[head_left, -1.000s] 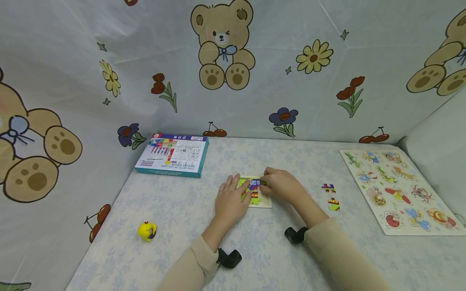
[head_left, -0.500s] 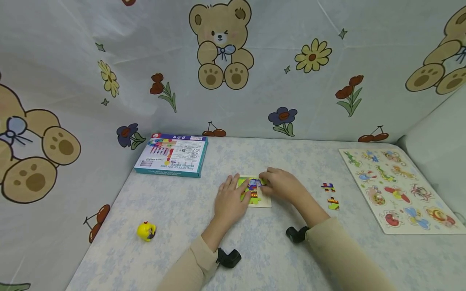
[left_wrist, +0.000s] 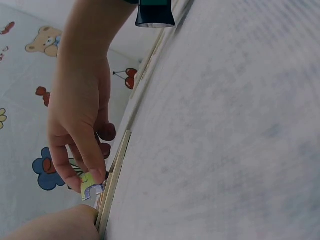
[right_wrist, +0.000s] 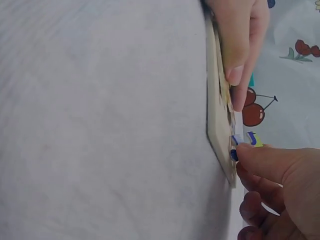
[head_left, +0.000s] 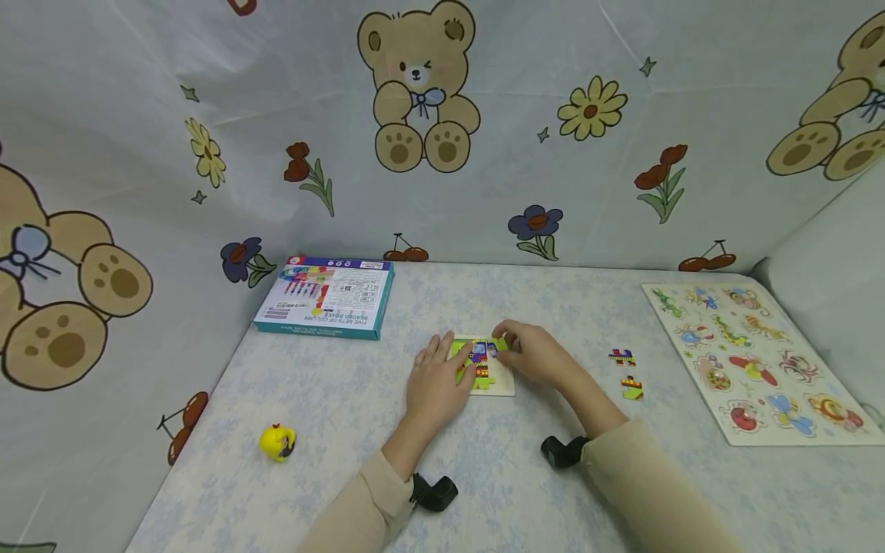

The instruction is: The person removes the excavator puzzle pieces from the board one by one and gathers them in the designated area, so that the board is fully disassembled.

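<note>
Against bear-print cloth, the right hand is pinching a piece at the board (levelling it should help) while the left hand, outstretched, is resting on the board.

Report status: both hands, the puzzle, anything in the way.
Left hand resting on puzzle board. Right hand pinching puzzle piece at board's right side. Puzzle unfinished, two loose pieces farther right. No obstruction seen.

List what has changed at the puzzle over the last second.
Very little: the piece pinched by the right hand seems slightly turned, showing more green; which way is too small to tell. Nothing was let go. The left hand, puzzle board, loose pieces, box and yellow toy stayed put.
</note>
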`<state>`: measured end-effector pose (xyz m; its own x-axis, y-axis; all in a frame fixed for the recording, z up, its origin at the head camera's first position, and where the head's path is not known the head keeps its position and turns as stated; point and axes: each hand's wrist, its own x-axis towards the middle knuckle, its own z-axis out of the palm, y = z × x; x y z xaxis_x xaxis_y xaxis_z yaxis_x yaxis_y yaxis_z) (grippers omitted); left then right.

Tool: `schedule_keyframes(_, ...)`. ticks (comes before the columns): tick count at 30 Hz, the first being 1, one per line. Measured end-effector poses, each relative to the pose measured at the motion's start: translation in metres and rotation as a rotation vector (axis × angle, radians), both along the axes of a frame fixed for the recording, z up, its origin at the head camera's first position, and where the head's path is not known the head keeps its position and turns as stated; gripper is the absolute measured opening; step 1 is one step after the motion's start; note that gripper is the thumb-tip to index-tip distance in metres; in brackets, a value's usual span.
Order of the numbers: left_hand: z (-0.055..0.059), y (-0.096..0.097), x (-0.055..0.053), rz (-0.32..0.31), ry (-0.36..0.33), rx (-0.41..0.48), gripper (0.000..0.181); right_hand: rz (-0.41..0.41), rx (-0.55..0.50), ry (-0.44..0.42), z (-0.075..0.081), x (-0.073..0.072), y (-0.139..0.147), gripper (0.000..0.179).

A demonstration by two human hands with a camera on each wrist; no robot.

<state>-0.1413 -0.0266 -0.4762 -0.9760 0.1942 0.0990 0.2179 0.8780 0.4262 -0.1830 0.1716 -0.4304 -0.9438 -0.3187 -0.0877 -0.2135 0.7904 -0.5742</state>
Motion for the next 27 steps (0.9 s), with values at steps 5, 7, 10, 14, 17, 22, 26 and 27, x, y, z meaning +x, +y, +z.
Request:
schedule_keyframes(5, 0.001, 0.000, 0.001, 0.002, 0.010, 0.011, 0.048, -0.048, -0.126, -0.053, 0.005, 0.000, 0.008, 0.023)
schedule_keyframes(7, 0.002, 0.000, 0.001, 0.002, 0.016, 0.016, 0.048, -0.077, -0.159, -0.070, 0.009, -0.001, 0.015, 0.023)
schedule_keyframes(10, 0.002, 0.000, 0.001, 0.003, 0.022, 0.023, 0.047, -0.120, -0.171, -0.089, 0.015, -0.004, 0.032, 0.025)
schedule_keyframes(14, 0.001, 0.000, 0.001, 0.004, 0.020, 0.024, 0.047, -0.174, -0.152, -0.114, 0.024, -0.010, 0.064, 0.029)
schedule_keyframes(17, 0.001, 0.000, 0.001, 0.002, 0.018, 0.024, 0.047, -0.202, -0.128, -0.142, 0.029, -0.014, 0.094, 0.034)
schedule_keyframes(22, 0.001, 0.000, 0.001, 0.000, 0.021, 0.017, 0.047, -0.252, -0.097, -0.170, 0.032, -0.017, 0.142, 0.042)
schedule_keyframes(26, 0.002, 0.000, 0.001, 0.003, 0.019, 0.016, 0.047, -0.312, -0.063, -0.198, 0.027, -0.019, 0.169, 0.046)
schedule_keyframes(27, 0.001, 0.000, 0.001, 0.003, 0.019, 0.017, 0.047, -0.324, -0.056, -0.207, 0.026, -0.019, 0.174, 0.047)
